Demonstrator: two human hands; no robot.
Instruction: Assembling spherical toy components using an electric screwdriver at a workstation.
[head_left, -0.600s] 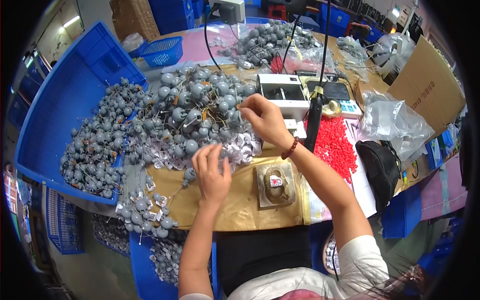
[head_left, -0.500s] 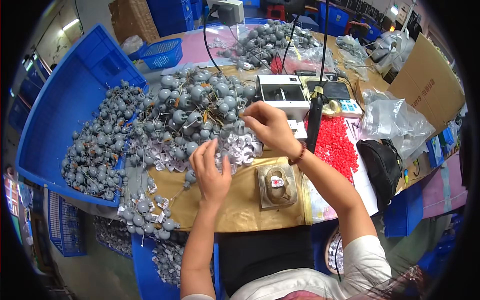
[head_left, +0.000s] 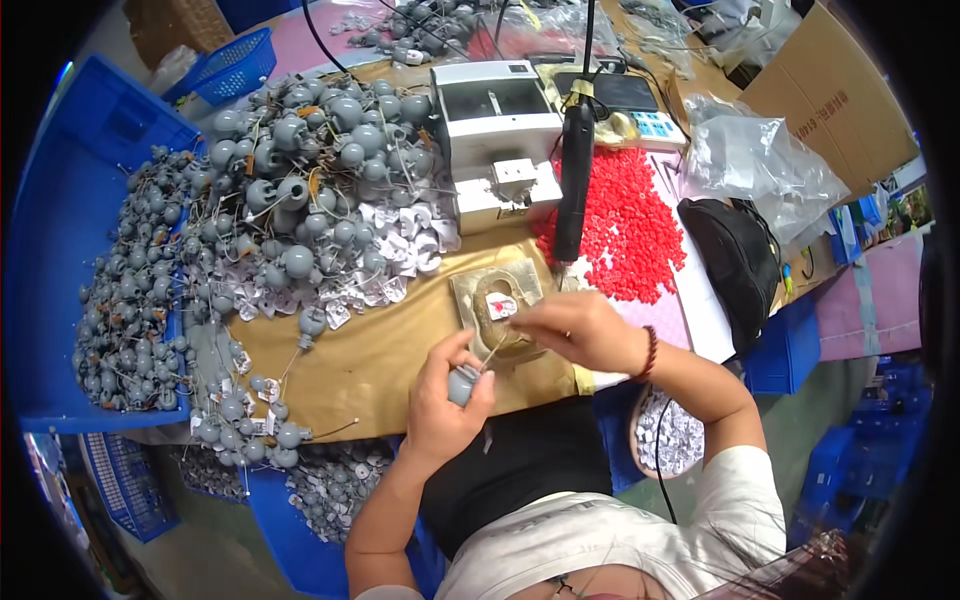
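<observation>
Near the front edge of the table my left hand (head_left: 438, 412) is closed around a grey ball-shaped part (head_left: 462, 385). A thin wire (head_left: 494, 350) rises from this part toward the fingertips of my right hand (head_left: 595, 335), which pinch its upper end. Just beyond my hands sits a square metal fixture block (head_left: 465, 287) with a rounded hollow. Lying in that hollow is a small white piece with a red centre (head_left: 500, 306). One loose grey ball part (head_left: 312, 321) with a wire rests left of the block.
A large heap of grey ball parts (head_left: 298, 262) and white pieces (head_left: 415, 240) covers the table's left side, beside a blue bin (head_left: 50, 220). A white machine (head_left: 500, 130), a hanging black tool (head_left: 574, 185), red pieces (head_left: 630, 230) and a black pouch (head_left: 730, 270) stand beyond and right.
Both hands have drawn back from the heap toward the table's front edge. A grey ball part now shows in my left hand, its wire at my right fingertips. The view has shifted.
</observation>
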